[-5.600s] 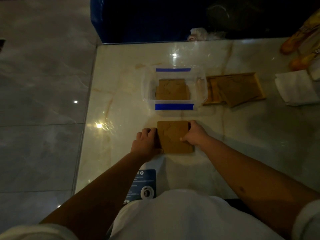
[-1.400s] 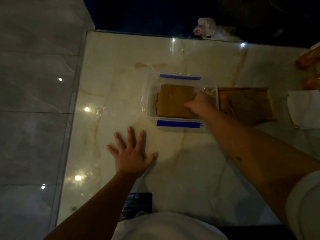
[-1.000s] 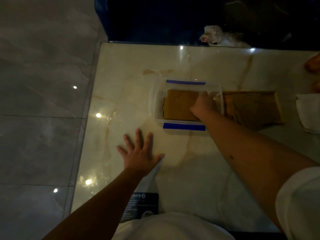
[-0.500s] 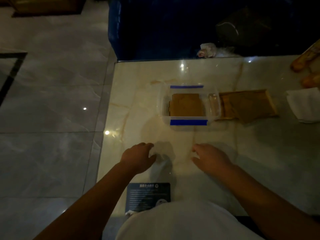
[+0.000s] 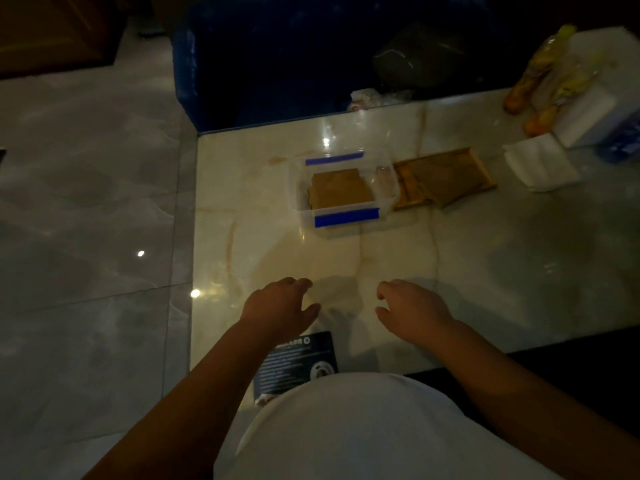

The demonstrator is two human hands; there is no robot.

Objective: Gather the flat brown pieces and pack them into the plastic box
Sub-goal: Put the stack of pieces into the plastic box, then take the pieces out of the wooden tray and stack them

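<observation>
A clear plastic box [image 5: 297, 188] with blue tape strips on its near and far rims stands mid-table. Flat brown pieces [image 5: 341, 189] lie stacked inside it. Right of the box, a wooden tray [image 5: 479, 164] holds more flat brown pieces [image 5: 438, 180]. My left hand [image 5: 278, 303] and my right hand [image 5: 412, 310] hover over the near part of the table, well short of the box. Both are loosely curled and hold nothing.
A marble table [image 5: 502, 258] carries white napkins [image 5: 540, 164] and a white box with wrapped snacks [image 5: 554, 74] at the far right. A dark printed card [image 5: 294, 365] lies at the near edge. Grey tiled floor lies left; a blue surface stands behind.
My right hand put the brown stack into the box, then drew back toward me. My left hand lifted from lying flat on the table. Both now hover near the front edge.
</observation>
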